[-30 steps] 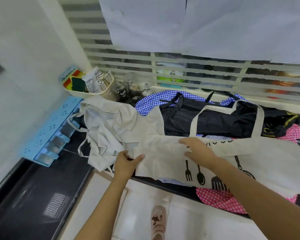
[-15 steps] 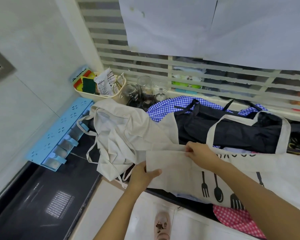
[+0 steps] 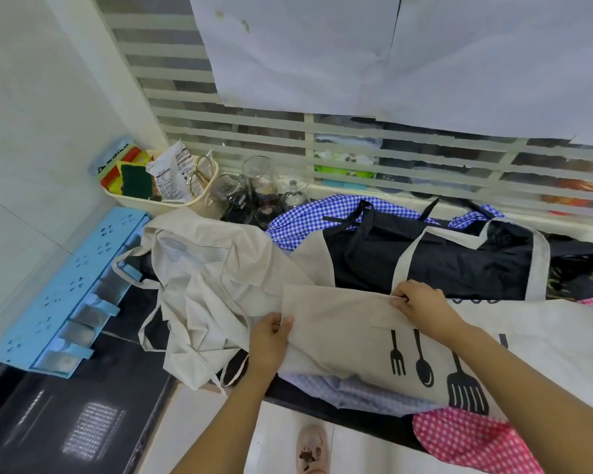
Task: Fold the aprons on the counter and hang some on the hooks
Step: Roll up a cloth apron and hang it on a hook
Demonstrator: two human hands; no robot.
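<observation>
A beige apron with black utensil prints (image 3: 350, 323) lies spread across the counter in front of me. My left hand (image 3: 271, 340) grips its left edge, thumb on top. My right hand (image 3: 421, 306) pinches its upper edge near the neck strap (image 3: 408, 254). A crumpled plain beige apron (image 3: 206, 285) lies to the left. Behind are a black apron (image 3: 425, 254) and a blue checked apron (image 3: 298, 220). A pink dotted apron (image 3: 466, 439) hangs over the counter's front edge at the right. No hooks can be made out.
A blue plastic rack (image 3: 65, 292) is fixed on the left wall above the dark counter (image 3: 65, 422). At the back left stand a cream basket (image 3: 172, 203) with sponges and packets, and several glass jars (image 3: 254, 189). A slatted window runs behind. My foot (image 3: 312, 449) shows below.
The view has shifted a little. My right hand has closed from flat on the cloth to a pinch on the apron's upper edge. My left hand keeps its grip on the left edge.
</observation>
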